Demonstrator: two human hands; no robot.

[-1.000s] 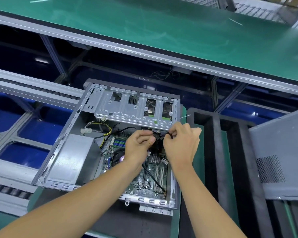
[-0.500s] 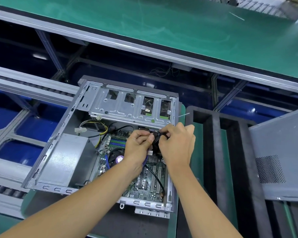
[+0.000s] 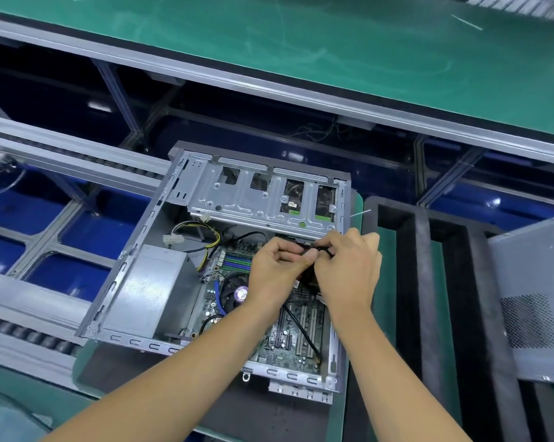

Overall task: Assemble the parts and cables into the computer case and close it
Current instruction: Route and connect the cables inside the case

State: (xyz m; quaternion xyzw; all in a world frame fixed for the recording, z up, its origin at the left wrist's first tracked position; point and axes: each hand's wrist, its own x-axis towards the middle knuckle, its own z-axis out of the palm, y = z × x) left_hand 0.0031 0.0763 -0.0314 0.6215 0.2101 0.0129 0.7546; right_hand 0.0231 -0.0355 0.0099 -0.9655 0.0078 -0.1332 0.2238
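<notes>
Two bare forearms reach in from six o'clock and meet over the open computer case, which lies on its side on a dark mat on the green tabletop. Both hands work at the same spot, just below the drive cage. The left hand has its fingers curled in and pinches a black cable; the right hand, touching it at three o'clock, has its fingers curled over the same cable end. Whether a plug sits between them I cannot tell, since the knuckles hide it.

Under the wrists lies the motherboard, with a second black lead running diagonally across the slots toward five o'clock. At nine o'clock from the hands sits the grey power supply, and beyond it, toward eleven o'clock, a loose white connector on yellow and black wires, plugged into nothing.

To my eye the step in hand is cabling: seating or routing this lead near the drive cage. Next it seems to call for a straight, firm push into its socket, lined up by feel, then dressing the slack clear of the fan. Closing is well off: the side panel leans at three o'clock, well apart from the case, past the black foam tray.
</notes>
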